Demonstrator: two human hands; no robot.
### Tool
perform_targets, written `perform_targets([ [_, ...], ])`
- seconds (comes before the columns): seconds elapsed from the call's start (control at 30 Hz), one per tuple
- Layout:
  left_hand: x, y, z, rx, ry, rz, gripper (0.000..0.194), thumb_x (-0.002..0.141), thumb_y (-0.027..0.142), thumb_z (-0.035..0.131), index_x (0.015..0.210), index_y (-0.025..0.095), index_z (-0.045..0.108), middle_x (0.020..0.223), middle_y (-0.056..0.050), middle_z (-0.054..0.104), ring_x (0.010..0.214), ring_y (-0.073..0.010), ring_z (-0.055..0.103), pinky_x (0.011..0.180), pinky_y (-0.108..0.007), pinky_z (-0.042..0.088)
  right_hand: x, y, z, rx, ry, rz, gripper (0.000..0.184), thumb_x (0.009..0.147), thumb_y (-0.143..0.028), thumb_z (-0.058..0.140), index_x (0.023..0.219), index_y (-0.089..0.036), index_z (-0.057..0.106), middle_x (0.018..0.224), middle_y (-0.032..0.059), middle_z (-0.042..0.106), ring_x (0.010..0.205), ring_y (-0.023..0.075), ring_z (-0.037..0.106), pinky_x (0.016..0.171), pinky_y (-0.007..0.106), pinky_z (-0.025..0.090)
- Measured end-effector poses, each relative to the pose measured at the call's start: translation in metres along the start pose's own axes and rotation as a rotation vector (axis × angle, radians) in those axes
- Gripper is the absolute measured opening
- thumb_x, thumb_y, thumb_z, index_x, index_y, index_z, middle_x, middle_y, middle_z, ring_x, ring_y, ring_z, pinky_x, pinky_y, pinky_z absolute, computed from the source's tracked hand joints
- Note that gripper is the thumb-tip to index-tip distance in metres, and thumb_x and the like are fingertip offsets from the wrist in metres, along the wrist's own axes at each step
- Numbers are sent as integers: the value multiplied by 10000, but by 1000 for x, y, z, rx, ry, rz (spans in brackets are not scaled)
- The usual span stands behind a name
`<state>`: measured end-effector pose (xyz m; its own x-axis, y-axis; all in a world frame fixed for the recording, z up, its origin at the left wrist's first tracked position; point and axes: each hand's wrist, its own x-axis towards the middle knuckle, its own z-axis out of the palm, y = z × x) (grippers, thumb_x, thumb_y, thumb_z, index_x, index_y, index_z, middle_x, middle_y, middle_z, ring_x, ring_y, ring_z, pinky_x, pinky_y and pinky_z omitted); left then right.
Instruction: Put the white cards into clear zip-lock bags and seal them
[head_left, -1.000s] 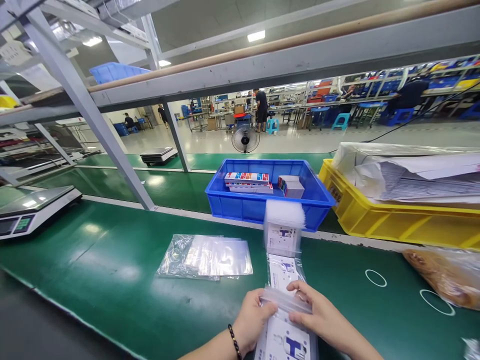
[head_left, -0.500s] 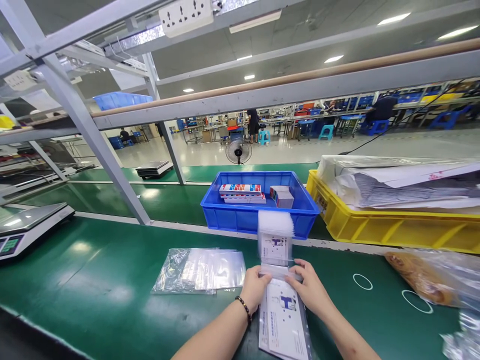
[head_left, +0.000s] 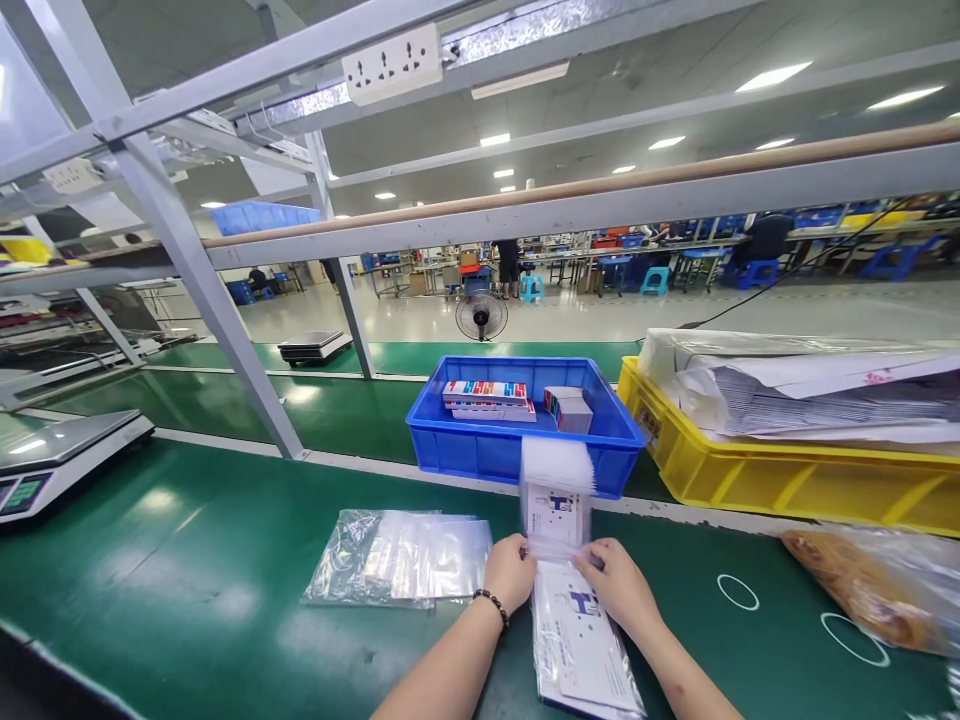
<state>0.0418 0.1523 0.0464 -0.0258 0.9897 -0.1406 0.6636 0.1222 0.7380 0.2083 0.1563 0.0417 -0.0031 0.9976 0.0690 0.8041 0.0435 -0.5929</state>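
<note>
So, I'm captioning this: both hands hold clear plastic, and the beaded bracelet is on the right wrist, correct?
Not quite: the head view shows the beaded bracelet on the left wrist. The left hand and right hand do hold clear plastic.

Pale floor (head_left: pixel 577 325) (glossy), ceiling lights (head_left: pixel 772 77)

Pouch (head_left: pixel 581 625) before bin (head_left: pixel 465 452) w/ stacks (head_left: pixel 487 390) — crate (head_left: pixel 787 486) R, scale (head_left: pixel 71 447) far L.
</note>
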Motion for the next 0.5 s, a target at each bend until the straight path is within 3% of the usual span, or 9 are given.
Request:
perform_targets([
  [0.2, -3, 1, 3, 74, -8, 32, 161, 742, 166, 447, 768, 173, 605, 815, -59, 650, 772, -188, 552, 668, -269, 359, -5, -1, -8, -52, -15, -47, 224, 733, -274, 442, 594, -227, 612, 681, 27, 659, 654, 195, 616, 547, 256, 413],
  [0.4, -9, 1, 3, 82, -20, 74, 149, 731, 144, 456, 732, 172, 602, 814, -53, 645, 770, -178, 546, 671, -257, 355, -15, 2, -13, -42, -3, -168, 241, 757, -266, 413, 636, -232, 618, 771, 26, 667, 744, 186, 622, 680, 274, 465],
  [0.5, -8, 1, 2, 66, -12, 82, 155, 727, 125, 449, 703, 174, 594, 798, -47, 639, 760, -174, 542, 663, -253, 352, -16, 3, -13, -55, 31, -202, 265, 773, -279, 397, 661, -220, 630, 894, 67, 623, 816, 203, 607, 716, 305, 480],
])
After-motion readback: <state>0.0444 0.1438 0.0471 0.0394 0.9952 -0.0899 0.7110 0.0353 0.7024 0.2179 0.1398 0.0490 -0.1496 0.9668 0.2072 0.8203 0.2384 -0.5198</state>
